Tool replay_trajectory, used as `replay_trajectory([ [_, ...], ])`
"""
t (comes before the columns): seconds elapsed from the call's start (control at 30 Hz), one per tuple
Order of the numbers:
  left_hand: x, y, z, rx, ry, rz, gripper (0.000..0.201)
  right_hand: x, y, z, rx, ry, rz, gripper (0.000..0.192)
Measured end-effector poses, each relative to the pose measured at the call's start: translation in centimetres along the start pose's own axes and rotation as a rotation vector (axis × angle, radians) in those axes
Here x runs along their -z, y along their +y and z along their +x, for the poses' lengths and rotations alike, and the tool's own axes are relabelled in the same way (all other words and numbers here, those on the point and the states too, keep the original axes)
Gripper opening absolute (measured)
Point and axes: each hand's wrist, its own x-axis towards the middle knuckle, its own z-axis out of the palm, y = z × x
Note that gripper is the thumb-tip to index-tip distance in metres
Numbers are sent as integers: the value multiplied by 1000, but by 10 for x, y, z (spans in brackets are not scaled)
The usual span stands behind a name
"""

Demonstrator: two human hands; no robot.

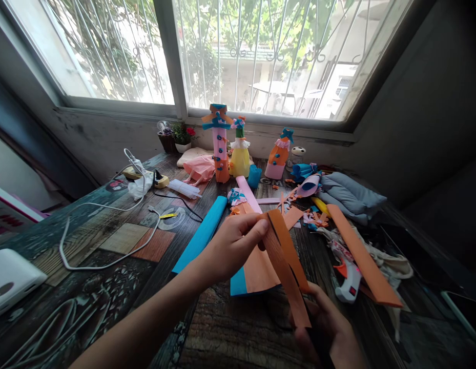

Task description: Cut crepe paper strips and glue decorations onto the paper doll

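Note:
My left hand (238, 241) pinches the top end of a folded orange crepe paper strip (278, 269) between thumb and fingers. Lower down, my right hand (326, 323) is closed around dark scissors (317, 346), mostly hidden by the fingers and paper. A thin dark edge shows between the paper's two layers, which stand apart along their length. Beneath my hands lie a flat orange sheet (261, 271) with a blue border and a pink strip (248, 193). A blue paper roll (201, 233) rests left of my left hand.
Paper-covered figures, a tall tower (221, 148), a yellow one (240, 159) and an orange one (276, 156), stand near the window. On the right are a glue gun (348, 282), an orange strip (363, 256), paper scraps (316, 219) and a grey cushion (349, 195). A white cable (103, 267) crosses the left.

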Motion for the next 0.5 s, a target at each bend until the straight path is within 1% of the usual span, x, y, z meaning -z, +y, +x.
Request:
replay_trajectory([
  [0.2,-2,-1,0,33,-13,27,30,0,-3,-1,42,19,-51,48],
  [0.5,-3,-2,-1,39,-19,15,31,1,0,0,-9,37,-39,54],
])
